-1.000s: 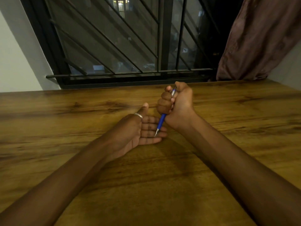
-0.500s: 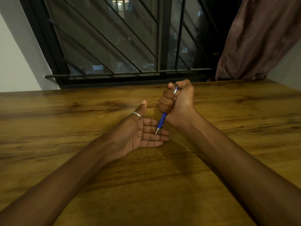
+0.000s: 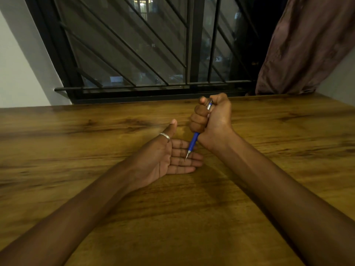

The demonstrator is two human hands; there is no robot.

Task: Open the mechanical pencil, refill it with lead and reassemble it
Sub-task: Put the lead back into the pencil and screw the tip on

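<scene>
A blue mechanical pencil (image 3: 193, 142) with a silver cap end and metal tip is held upright in my right hand (image 3: 211, 120), which is clenched in a fist around its barrel with the thumb over the top. Its tip points down at the fingers of my left hand (image 3: 169, 158). That hand lies palm up on the wooden table (image 3: 76, 150), flat, fingers together and nothing in it, a silver ring on the thumb. Whether the tip touches the fingers I cannot tell. No loose lead is visible.
A barred window (image 3: 153, 54) runs along the table's far edge, and a brown curtain (image 3: 307, 45) hangs at the back right. A white wall stands at the left.
My right fist with the pencil has shifted slightly away from me. The left hand's fingers have flattened out a little under the tip.
</scene>
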